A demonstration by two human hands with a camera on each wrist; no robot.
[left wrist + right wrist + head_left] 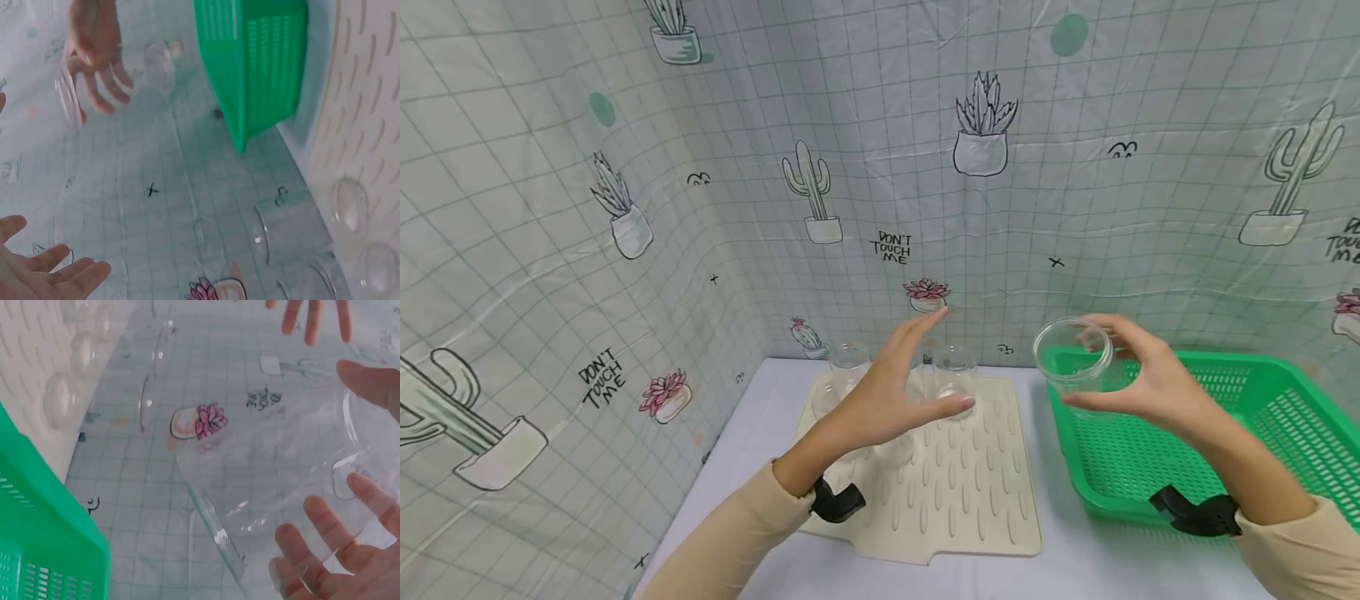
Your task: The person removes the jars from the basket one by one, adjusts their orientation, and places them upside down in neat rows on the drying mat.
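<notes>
A clear plastic cup [1070, 367] is held up in my right hand [1161, 387], over the near-left corner of the green basket. Thumb and fingers lie on opposite sides of the cup, as the right wrist view also shows. My left hand [876, 400] hovers above the cream ribbed mat [977, 508], its thumb and fingers spread wide and nothing between them. Several clear cups [955, 382] stand on the back part of the mat, some partly hidden behind the left hand. In the left wrist view, one standing cup [290, 228] shows against the curtain.
To the right sits the green perforated basket [1078, 471], partly behind my right forearm. Mat and basket share a white table [737, 433]. A cactus-print curtain [880, 125] rises behind and on the left. Each wrist wears a black strap [838, 502].
</notes>
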